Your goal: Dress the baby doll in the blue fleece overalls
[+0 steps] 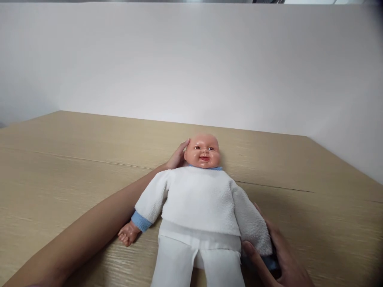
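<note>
A baby doll [201,199] with a bald plastic head lies on its back on the wooden table, face up. It wears a white fleece top with blue collar and cuffs, and white trousers. My left hand [178,155] cups the side of the doll's head, its fingers partly hidden behind it. The doll's sleeve on the right side of the view is held in my right hand [278,255], thumb near the doll's hip and fingers around the outer side. That sleeve's blue cuff is mostly covered by my hand.
The light wooden tabletop [89,159] has a seam running across it behind the doll's shoulders. A plain white wall or panel [191,59] rises beyond the table's far edge.
</note>
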A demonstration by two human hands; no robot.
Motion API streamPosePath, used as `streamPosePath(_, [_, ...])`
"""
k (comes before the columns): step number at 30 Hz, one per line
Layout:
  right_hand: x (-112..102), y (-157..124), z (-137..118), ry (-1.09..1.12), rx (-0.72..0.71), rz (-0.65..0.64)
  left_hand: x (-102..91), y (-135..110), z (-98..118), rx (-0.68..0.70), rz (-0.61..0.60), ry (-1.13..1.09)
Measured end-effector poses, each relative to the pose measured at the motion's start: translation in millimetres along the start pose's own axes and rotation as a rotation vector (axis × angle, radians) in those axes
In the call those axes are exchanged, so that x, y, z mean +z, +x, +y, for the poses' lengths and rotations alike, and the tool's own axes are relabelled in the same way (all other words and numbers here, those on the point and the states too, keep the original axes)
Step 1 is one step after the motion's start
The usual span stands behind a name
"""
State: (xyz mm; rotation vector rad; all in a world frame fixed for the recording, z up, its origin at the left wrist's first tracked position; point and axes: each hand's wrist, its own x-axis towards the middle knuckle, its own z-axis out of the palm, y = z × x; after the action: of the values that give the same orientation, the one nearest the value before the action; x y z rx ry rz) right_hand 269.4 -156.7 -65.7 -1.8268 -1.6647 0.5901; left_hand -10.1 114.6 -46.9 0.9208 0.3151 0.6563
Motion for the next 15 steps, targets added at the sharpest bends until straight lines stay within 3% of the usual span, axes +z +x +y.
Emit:
streamPosePath(8, [-11.8,0.1,-8.7,0.026,-0.032,-0.013,12.1,-1.0,8.3,0.042,0.075,-0.005])
streamPosePath(15, [-13.8,-0.3,-11.7,0.018,-0.067,-0.023,18.2,-3.5,3.4,0.086,0.16,-0.012])
